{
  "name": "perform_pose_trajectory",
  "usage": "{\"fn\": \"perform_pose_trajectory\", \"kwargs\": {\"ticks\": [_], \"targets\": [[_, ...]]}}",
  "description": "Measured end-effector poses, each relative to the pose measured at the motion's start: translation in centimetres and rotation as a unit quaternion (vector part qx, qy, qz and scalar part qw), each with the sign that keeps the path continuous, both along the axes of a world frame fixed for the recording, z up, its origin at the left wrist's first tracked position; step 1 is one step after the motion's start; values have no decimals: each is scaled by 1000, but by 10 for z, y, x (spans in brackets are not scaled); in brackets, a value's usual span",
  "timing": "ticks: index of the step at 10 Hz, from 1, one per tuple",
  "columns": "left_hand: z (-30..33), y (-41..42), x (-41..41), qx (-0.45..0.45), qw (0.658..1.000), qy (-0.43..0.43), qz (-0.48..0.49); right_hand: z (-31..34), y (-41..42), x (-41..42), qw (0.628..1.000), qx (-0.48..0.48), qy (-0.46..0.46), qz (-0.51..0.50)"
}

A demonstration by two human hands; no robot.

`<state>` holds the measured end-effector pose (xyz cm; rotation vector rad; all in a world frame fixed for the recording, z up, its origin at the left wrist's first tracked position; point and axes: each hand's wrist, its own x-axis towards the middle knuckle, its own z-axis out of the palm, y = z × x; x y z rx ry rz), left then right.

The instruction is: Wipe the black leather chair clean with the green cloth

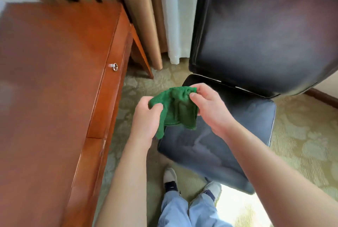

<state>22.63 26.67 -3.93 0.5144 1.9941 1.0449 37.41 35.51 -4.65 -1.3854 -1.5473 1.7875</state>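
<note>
— Right, where's the green cloth (175, 109)?
— Bunched above the black leather chair (228, 135) seat; my left hand (146, 117) and right hand (206, 106) both pinch it. I'd fold it flat before wiping.

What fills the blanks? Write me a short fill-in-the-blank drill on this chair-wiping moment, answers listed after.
1. Both hands hold the ___ cloth.
2. The left hand and right hand hold it above the chair's ___.
3. The wooden desk stands on the person's ___ side.

Answers: green; seat; left
</note>
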Motion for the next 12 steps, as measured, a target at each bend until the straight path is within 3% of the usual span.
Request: {"fn": "perform_pose_trajectory", "kwargs": {"ticks": [2,4,6,8,9,12], "targets": [[63,-80,-88,2,993,76,87,57,-43,-91,991,-40,68,105],[79,-155,-170,-19,981,129,142,75,-96,-183,983,-30,46,174],[59,-196,-237,-34,989,93,108,49,-134,-249,984,-31,-36,174],[-1,-225,-292,-140,955,260,10,-11,-175,-300,976,-30,-122,177],[-19,-233,-298,-176,939,295,0,-25,-189,-308,969,7,-157,190],[-6,-227,-286,-182,937,298,-15,9,-174,-285,960,69,-197,189]]}}
